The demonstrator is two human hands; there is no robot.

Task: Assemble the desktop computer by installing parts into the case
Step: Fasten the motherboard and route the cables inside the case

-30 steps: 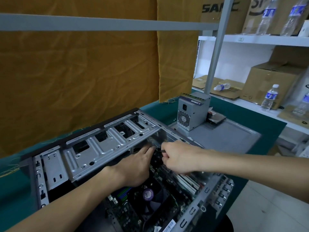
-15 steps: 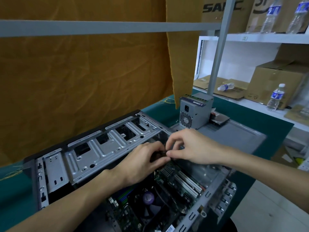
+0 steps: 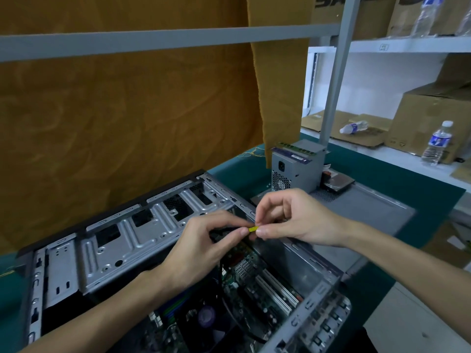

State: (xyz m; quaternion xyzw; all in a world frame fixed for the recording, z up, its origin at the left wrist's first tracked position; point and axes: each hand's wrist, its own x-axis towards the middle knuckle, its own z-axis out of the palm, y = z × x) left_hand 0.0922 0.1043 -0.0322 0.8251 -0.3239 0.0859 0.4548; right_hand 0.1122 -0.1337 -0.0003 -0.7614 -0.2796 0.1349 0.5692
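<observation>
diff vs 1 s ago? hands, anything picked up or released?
Both hands rose out of the case and now meet above its open side. The left hand and right hand together pinch a small yellow connector, which was not visible earlier. Nothing was let go. The power supply and hard drive behind stayed put.

The computer case (image 3: 132, 240) is bare stamped metal with a dull grey sheen, and the power supply (image 3: 295, 166) at the bench's far edge looks the same. Matt teal covers the bench (image 3: 420, 200); creased mustard cloth (image 3: 127, 110) hangs behind.
</observation>
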